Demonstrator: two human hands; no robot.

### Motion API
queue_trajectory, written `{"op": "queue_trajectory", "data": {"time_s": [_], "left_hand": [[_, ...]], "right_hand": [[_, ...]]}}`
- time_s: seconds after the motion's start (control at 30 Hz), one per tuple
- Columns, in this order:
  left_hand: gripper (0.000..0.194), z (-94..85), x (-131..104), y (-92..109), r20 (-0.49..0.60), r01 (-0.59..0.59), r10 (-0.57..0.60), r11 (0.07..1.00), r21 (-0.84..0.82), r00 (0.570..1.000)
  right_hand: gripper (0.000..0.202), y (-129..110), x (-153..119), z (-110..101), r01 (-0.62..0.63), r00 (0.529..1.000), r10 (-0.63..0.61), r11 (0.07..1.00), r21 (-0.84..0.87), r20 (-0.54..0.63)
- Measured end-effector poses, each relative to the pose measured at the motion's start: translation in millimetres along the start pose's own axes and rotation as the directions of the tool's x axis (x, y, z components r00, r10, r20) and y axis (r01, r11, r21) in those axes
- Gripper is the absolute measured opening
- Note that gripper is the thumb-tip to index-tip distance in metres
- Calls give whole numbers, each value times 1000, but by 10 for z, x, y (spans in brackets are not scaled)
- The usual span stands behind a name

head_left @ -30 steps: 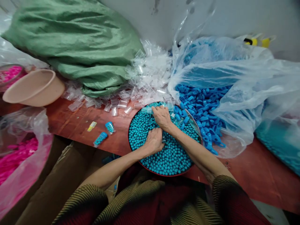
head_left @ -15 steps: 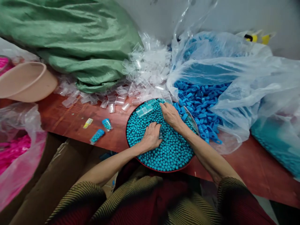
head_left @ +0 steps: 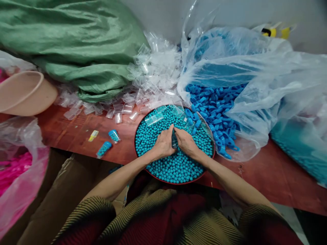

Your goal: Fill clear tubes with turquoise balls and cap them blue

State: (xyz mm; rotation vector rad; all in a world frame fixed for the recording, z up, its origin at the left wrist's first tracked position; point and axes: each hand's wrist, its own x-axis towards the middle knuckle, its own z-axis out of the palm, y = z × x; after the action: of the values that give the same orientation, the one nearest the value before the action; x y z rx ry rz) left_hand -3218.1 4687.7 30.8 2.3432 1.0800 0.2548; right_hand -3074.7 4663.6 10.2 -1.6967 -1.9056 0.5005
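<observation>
A round red-rimmed tray (head_left: pixel 176 170) full of small teal balls sits at the table's front edge. Over its middle my left hand (head_left: pixel 165 141) and my right hand (head_left: pixel 186 141) meet at the fingertips. Between them is a small clear container (head_left: pixel 174 140), partly hidden by the fingers. My left hand is closed round its left side. The fingers of my right hand are bent and pressed together against its right side. More clear containers (head_left: pixel 154 119) lie on the balls at the back of the tray, with a few blue caps (head_left: pixel 195 120) at the back right.
Behind the tray are a heap of clear containers (head_left: pixel 158 75), a green sack (head_left: pixel 84 44) and a plastic bag (head_left: pixel 255 78) with blue caps (head_left: pixel 219 109). Two filled containers (head_left: pixel 104 149) lie at left, near a beige basin (head_left: pixel 28 95) and pink pieces (head_left: pixel 15 168).
My right hand has come from the back of the tray towards me, to the container at my left hand. The whole view has shifted slightly.
</observation>
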Motion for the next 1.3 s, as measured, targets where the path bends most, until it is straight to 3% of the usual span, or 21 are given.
{"op": "queue_trajectory", "data": {"time_s": [0.13,0.23,0.3,0.37,0.43,0.5,0.57,0.77,0.9,1.0,1.1,1.3], "left_hand": [[84,-31,39,54,30,-9,8,999,33,1000],[78,-134,-30,65,-46,-27,28,999,28,999],[78,-238,-144,34,-86,-42,45,998,39,995],[77,-337,-285,-22,-83,-3,9,998,70,996],[77,-398,-403,-84,-48,80,-74,990,118,996],[77,-411,-457,-132,-4,148,-149,976,160,989],[76,-387,-437,-163,32,170,-178,970,171,984],[81,-297,-216,-226,47,152,-155,987,55,987],[82,-259,-121,-269,28,163,-163,987,-10,986],[84,-226,-77,-297,-10,169,-170,983,-68,985],[86,-195,-48,-306,-39,184,-191,973,-136,981],[88,-50,75,-228,-104,169,-216,924,-344,971]], "right_hand": [[37,-20,-62,2,35,995,-40,998,-53,-90],[34,-87,-269,-130,118,976,-137,986,-120,-171],[35,-154,-467,-219,275,955,-290,946,-174,-67],[42,-215,-644,-252,450,892,-430,873,-189,139],[54,-242,-735,-217,515,844,-455,836,-190,284],[63,-216,-719,-133,467,867,-395,858,-216,303],[69,-143,-618,-38,380,913,-323,895,-233,250],[61,128,-189,150,103,994,-104,994,-47,-17],[47,202,80,205,-48,972,76,991,128,-221],[45,196,267,215,-104,943,170,967,233,-285],[44,177,424,220,-158,929,262,919,360,-263],[53,194,622,206,-197,898,408,704,683,-161]]}}
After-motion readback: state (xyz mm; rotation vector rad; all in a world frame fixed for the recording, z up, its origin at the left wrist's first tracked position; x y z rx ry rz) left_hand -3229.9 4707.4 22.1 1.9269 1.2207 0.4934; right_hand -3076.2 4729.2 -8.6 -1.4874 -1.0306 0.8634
